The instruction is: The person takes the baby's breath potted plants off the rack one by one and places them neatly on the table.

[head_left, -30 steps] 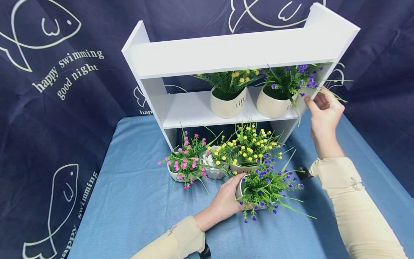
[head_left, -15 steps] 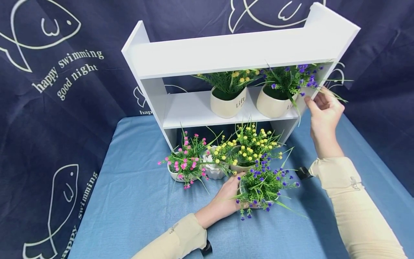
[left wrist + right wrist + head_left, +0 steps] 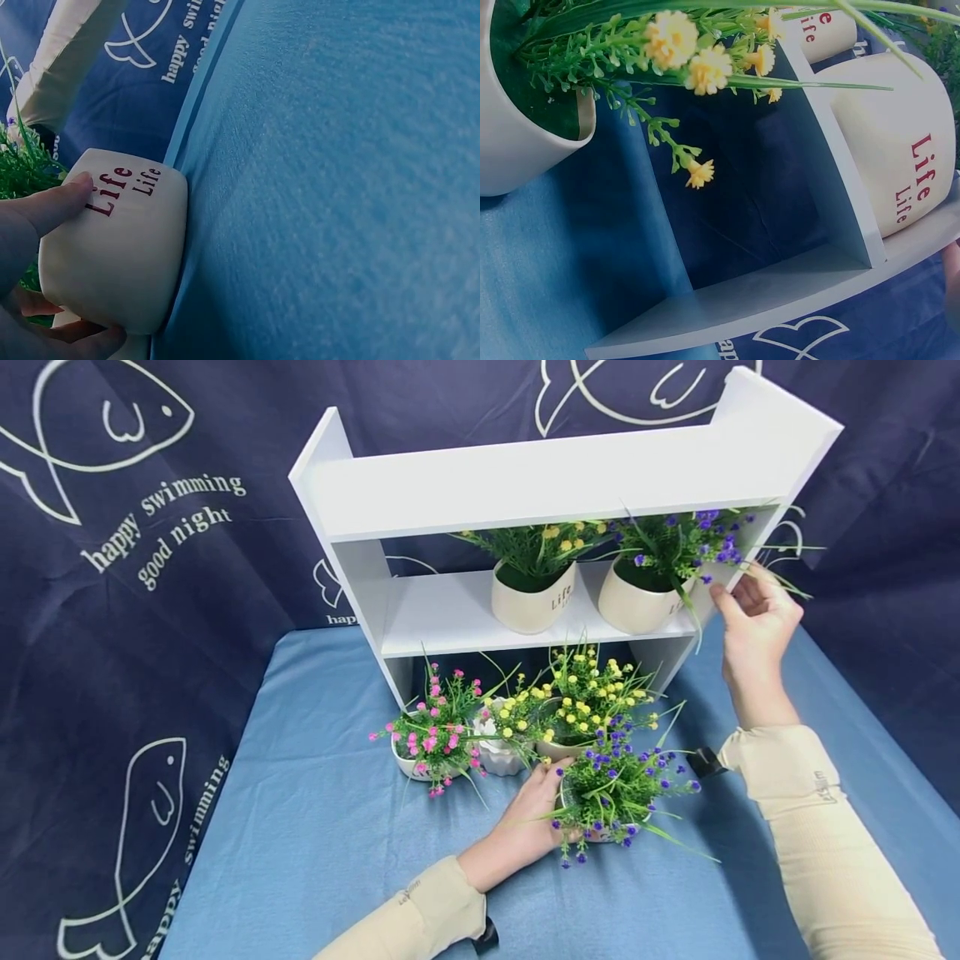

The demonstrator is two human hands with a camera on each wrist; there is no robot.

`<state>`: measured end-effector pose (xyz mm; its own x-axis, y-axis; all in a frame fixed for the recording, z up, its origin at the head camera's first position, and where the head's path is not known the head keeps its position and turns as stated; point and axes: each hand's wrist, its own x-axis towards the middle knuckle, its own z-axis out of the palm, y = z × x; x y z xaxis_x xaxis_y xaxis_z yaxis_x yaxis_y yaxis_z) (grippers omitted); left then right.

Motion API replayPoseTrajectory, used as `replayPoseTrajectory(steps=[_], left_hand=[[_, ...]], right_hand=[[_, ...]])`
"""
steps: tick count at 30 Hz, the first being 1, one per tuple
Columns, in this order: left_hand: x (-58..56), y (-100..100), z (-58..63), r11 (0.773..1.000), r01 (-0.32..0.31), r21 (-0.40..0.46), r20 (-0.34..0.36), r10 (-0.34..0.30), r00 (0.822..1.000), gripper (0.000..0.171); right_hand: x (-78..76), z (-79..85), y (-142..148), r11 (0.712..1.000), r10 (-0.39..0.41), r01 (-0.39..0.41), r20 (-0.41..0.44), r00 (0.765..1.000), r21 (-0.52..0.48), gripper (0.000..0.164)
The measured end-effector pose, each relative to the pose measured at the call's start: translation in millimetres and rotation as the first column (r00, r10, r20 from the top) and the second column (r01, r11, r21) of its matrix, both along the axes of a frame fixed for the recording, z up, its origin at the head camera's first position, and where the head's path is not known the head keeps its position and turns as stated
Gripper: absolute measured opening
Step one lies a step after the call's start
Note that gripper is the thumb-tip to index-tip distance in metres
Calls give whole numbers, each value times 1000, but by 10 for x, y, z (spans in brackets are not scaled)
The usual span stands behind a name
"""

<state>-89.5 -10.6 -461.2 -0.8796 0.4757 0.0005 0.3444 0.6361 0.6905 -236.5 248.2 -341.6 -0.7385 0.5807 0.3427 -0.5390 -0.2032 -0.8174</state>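
Purple-flowered pot (image 3: 615,787): lower frame, right of centre, on the blue cloth (image 3: 322,793), just in front of the yellow-flowered pot (image 3: 596,693); foliage overlaps.
Pot change: vs 1.0 s ago, foliage swung slightly left relative to the white shelf (image 3: 555,477). Since 0.5 s ago, near steady; the whole view shifted a touch.
Meaning: reads as a small adjustment of the pot's stance, now nearly settled.
Pot grip: left hand (image 3: 525,822) grasping it, thumb on the lettered face, fingers curled round the other side, spread about as wide as the pot body.
Cloth contact: base appears to meet the cloth in the left wrist view; pressure can't be told.
Shelf grip: right hand (image 3: 759,622), right of frame, pinches the shelf's side panel beside the upper purple pot (image 3: 637,597).
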Motion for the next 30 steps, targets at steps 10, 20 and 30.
replayPoseTrajectory(steps=[10, 20, 30], left_hand=[[35, 6, 0, 1000, -21, -4, -3, 21, 1000, 99], [112, -107, 169, 1000, -14, 17, 34, 13, 999, 95], [216, -197, 329, 998, -14, 68, 34, 12, 999, 93]], right_hand=[[-3, -11, 1, 1000, 3, -3, -2, 1000, 3, 40], [-7, -2, -3, 1000, -4, 3, 28, 1000, 7, 39], [-20, -12, 5, 1000, -9, 9, 14, 1000, 15, 36]])
